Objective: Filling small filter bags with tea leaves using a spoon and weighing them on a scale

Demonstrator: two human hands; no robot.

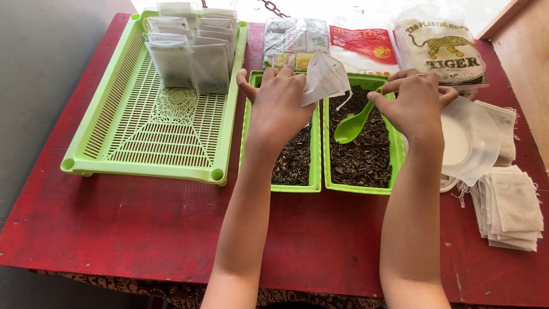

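The left hand (278,106) is pinching a small white filter bag (324,77) between its fingertips, holding it tilted just above the dark loose tea. The right hand (416,103) is closing its thumb and fingers on the handle end of a green plastic spoon (351,127), whose bowl is dipping down and to the left of that hand into the tea.

Under both hands two narrow green trays of loose tea are sitting side by side and touching: the left tea tray (313,163) is lying beneath the left hand, the right tea tray (359,186) beneath the spoon and the right hand.

Well to the left of the left hand a large green slotted tray (143,137) is carrying filled white bags (189,57) standing in rows at its far end. Just to the right of the right hand a white plastic bowl (472,140) is resting, and nearer the person beyond it a stack of empty filter bags (514,209) is lying. Past the hands, plastic packets (366,46) are lying on the red tabletop (314,240).
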